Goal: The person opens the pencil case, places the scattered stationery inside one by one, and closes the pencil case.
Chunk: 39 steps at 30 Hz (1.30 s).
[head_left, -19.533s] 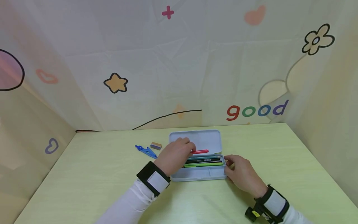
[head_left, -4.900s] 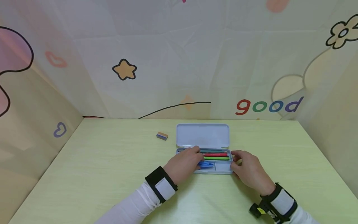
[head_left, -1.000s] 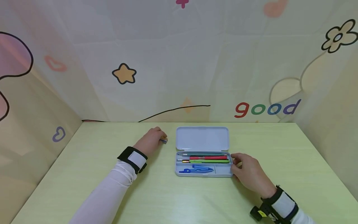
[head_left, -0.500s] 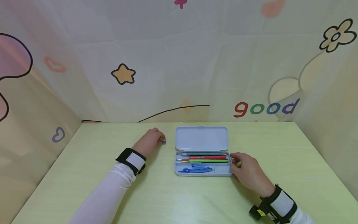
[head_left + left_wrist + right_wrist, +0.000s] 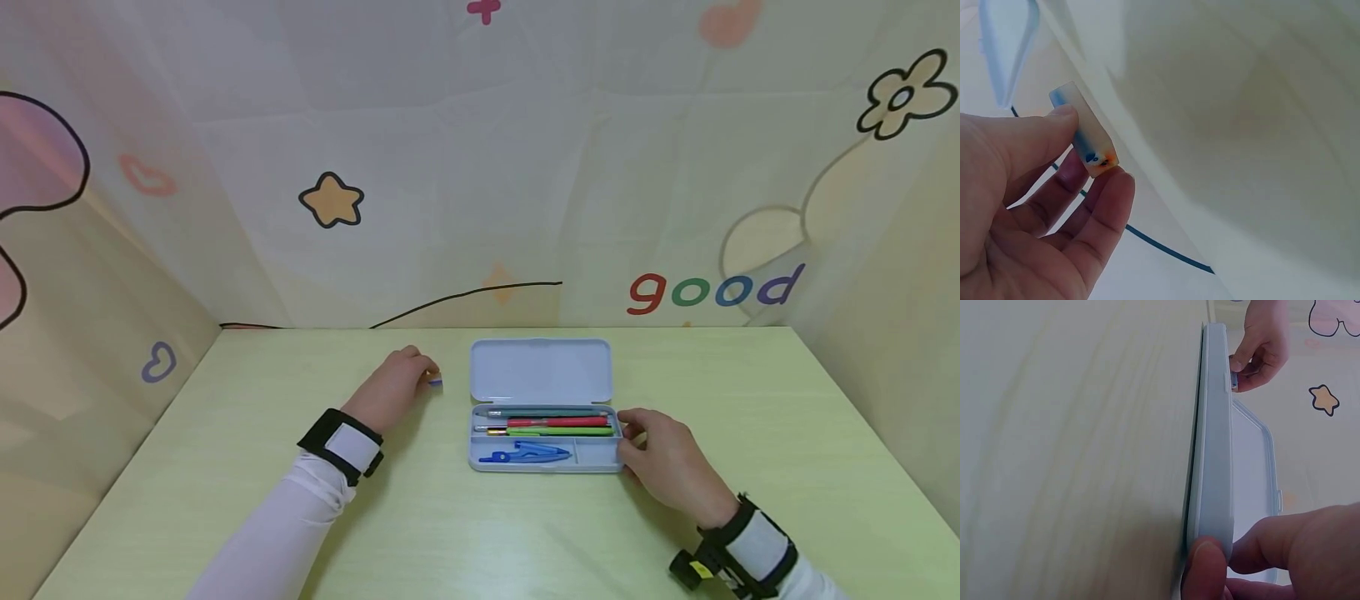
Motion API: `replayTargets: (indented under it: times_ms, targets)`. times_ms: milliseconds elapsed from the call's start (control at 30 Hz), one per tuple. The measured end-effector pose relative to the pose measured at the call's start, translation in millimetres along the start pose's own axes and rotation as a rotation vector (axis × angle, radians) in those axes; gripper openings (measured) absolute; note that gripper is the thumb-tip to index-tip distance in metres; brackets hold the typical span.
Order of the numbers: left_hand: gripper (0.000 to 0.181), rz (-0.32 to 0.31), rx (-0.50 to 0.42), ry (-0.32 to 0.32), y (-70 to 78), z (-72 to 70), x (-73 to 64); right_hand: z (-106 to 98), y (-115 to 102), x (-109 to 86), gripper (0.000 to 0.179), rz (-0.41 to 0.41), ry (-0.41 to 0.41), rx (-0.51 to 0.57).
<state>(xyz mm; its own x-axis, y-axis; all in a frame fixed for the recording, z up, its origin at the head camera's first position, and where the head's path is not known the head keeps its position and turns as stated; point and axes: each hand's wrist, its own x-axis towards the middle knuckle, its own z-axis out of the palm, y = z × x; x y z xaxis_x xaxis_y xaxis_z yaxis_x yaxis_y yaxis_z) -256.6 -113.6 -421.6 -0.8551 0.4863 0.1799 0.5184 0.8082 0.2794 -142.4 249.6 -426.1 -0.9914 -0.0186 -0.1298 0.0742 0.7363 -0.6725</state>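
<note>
In the head view my left hand is left of the pencil case, its thumb and fingers pinching a small eraser. The left wrist view shows the eraser's pale body with a blue side and a small printed figure. The light-blue pencil case lies with its lid folded back. My right hand grips the case's right end. A blue compass sits in the front left compartment. Behind it lie a red pen, a green pen and a teal pencil.
A pale wooden table carries the case. The printed cloth backdrop rises behind the table and along both sides. The front right compartment is bare.
The red pen and then the compass went into the case. My left hand moved over to the eraser, took hold of it and shifted slightly left. My right hand stayed at the case.
</note>
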Motion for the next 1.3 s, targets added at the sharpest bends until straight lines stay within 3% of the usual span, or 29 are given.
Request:
replayTargets:
  times_ms: [933,1300]
  targets:
    - [0.019,0.07,-0.045,0.041,46.9,-21.4,-29.1,2,1,-1.0,0.047,-0.024,0.001,0.004]
    - [0.02,0.162,-0.062,0.071,66.3,-26.9,-33.8,3,2,0.3,0.047,-0.028,-0.006,0.013]
